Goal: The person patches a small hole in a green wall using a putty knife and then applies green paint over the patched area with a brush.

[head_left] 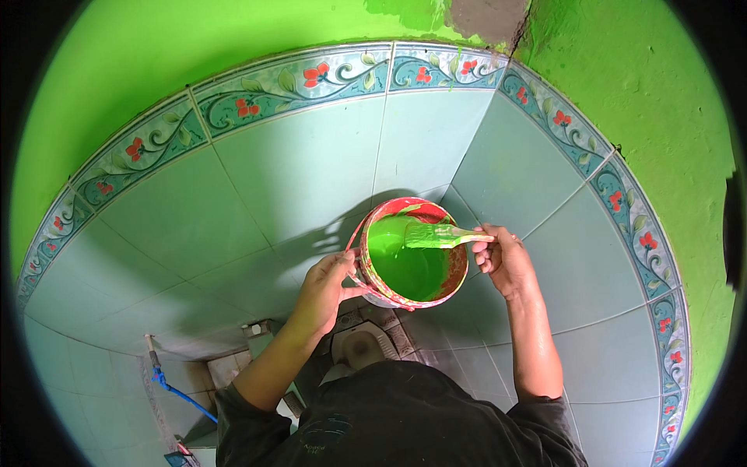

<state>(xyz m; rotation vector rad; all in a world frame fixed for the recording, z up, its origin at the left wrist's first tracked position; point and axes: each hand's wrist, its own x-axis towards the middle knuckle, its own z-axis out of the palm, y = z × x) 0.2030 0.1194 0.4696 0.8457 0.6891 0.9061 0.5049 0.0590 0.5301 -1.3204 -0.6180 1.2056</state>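
My left hand (327,288) grips the left side of a red paint bucket (456,286), its fingers partly hidden behind the rim and handle. Bright green paint (405,268) fills the lower part of the bucket, and smears cover the inner wall and rim. In my right hand (504,258) is a paintbrush (437,236), pinched by its handle between thumb and fingers. The brush lies nearly level over the bucket's opening, bristles pointing left and coated thickly in green.
Pale green tiles (311,163) line both walls of the corner, topped by a flowered border (311,76). Above it the wall (194,39) is bright green, with a bare grey patch (489,17) at the corner. Below are a squat toilet (362,348) and a tap with a blue hose (183,395).
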